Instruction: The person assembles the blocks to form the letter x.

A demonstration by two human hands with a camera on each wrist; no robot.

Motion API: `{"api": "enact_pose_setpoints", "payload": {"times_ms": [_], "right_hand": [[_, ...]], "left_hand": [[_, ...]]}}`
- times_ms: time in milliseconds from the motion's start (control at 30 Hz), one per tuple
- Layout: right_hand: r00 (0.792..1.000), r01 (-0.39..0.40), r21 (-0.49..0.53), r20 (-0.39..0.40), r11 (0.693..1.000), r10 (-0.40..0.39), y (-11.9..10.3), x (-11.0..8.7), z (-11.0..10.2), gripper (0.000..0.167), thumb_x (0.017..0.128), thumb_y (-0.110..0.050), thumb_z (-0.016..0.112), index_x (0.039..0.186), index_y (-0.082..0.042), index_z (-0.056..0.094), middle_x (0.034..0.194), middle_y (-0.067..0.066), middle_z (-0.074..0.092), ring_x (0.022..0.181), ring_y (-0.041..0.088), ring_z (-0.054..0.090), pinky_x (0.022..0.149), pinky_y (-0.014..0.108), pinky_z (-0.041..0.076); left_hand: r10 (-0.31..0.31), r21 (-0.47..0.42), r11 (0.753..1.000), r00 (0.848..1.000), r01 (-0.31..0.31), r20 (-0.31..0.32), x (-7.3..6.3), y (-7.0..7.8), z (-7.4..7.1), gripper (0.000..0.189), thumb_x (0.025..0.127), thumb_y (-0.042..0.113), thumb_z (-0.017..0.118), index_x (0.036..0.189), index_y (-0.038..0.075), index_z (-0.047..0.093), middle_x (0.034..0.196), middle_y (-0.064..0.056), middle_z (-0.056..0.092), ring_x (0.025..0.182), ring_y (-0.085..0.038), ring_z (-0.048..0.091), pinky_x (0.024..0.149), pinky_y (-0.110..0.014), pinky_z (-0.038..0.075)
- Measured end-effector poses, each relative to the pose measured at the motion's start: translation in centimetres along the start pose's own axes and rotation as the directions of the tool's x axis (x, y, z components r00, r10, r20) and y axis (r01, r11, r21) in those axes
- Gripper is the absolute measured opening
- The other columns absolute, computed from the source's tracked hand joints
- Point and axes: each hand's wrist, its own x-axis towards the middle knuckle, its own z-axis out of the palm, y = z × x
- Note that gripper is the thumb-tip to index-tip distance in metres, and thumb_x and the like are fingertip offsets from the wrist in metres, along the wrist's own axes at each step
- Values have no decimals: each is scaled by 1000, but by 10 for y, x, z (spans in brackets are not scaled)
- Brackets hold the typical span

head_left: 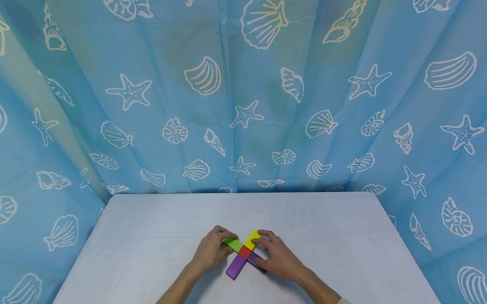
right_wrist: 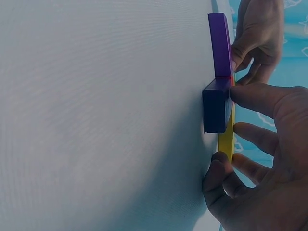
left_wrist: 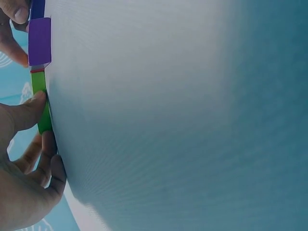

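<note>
Several coloured blocks lie in an X on the white table. A small red block (head_left: 244, 251) is at the centre, with a green block (head_left: 233, 245), a yellow block (head_left: 252, 241), a purple block (head_left: 236, 266) and a dark blue block (head_left: 252, 259) around it. My left hand (head_left: 211, 249) pinches the green block between thumb and fingers. My right hand (head_left: 281, 257) has its thumb against the dark blue block and its curled fingers along the yellow one. In the right wrist view, the fingers partly cover the yellow block (right_wrist: 225, 142). Neither hand grips the purple block (left_wrist: 39, 42).
The white tabletop (head_left: 157, 228) spreads around the blocks. Behind the table and along both sides hangs a blue curtain (head_left: 243, 143) with shell and starfish prints.
</note>
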Motion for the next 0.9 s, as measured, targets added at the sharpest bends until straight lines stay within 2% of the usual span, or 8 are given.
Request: {"api": "enact_pose_setpoints", "payload": {"times_ms": [300,467,533,600,667,733,833,900], "right_hand": [[1000,3,4,-21,1000,-3,1,1,2,51,89,-32,75,137,-20,61,156,7,36,139,34,41,108,55,41],[999,-34,35,-35,999,35,1,2,1,53,89,-34,74,138,-24,59,157,7,34,137,33,45,106,54,43],[997,-48,26,-60,999,49,2,2,-2,52,90,-35,73,139,-25,58,156,6,35,134,31,48,105,52,45],[991,-53,-18,-126,998,50,5,2,-5,52,90,-36,73,139,-26,58,156,5,37,134,30,49,104,51,46],[973,-43,-107,-231,993,17,11,2,-11,51,91,-37,71,139,-25,58,156,6,39,134,30,48,105,53,45],[939,-33,-211,-341,977,-42,19,3,-19,52,92,-39,70,139,-22,59,157,8,39,137,32,44,106,58,41],[879,-49,-360,-458,932,-131,35,5,-34,57,91,-43,68,141,-18,58,158,11,38,142,36,36,107,67,33],[858,-76,-408,-491,910,-148,45,7,-45,61,91,-47,66,143,-18,56,159,13,36,146,38,31,108,72,27]], "left_hand": [[2,2,1000,1000,-2,3,1,0,-1,36,86,15,80,121,21,73,118,-4,61,105,-22,60,94,-44,52],[-31,-20,999,999,31,19,0,-1,-4,44,86,20,81,128,22,69,123,-6,59,101,-20,60,92,-44,52],[-52,-28,998,999,52,10,-1,-2,-8,46,86,24,81,130,21,67,125,-7,59,97,-18,59,88,-42,52],[-71,-23,997,997,71,-20,-2,-5,-13,45,88,28,78,131,21,66,125,-7,60,92,-17,59,84,-40,53],[-81,-1,997,994,81,-76,-2,-8,-18,41,92,32,74,131,21,66,125,-7,61,91,-17,60,82,-39,53],[-76,36,996,984,83,-160,-3,-12,-24,37,95,34,70,129,21,68,124,-7,63,94,-21,63,83,-41,53],[-28,133,989,954,71,-299,-6,-21,-32,34,99,35,64,128,18,68,126,-10,65,107,-30,65,87,-50,53],[-2,210,974,932,83,-362,-9,-27,-38,38,101,38,59,133,17,66,134,-13,62,121,-36,60,94,-56,48]]}}
